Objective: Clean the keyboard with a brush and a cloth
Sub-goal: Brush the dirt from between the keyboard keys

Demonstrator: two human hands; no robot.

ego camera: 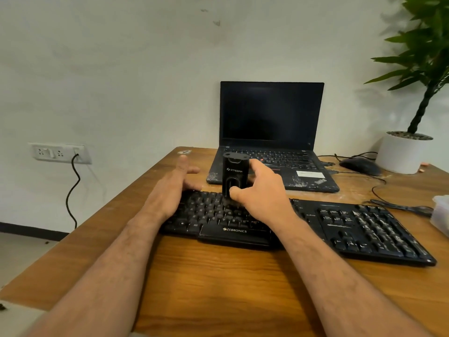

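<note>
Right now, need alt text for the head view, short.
A person's right hand grips an upright black brush tool standing on a black keyboard, while the open left hand rests at the keyboard's left end. Behind on the wooden desk sit an open dark laptop, a mouse and a potted plant.

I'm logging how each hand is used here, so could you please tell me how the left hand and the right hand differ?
The right hand grips the upright black brush with curled fingers; the left hand holds nothing, its fingers straight. The right hand sits over the middle of the keyboard, the left hand at its left end. Both are bare and reach forward over the wooden desk.
</note>
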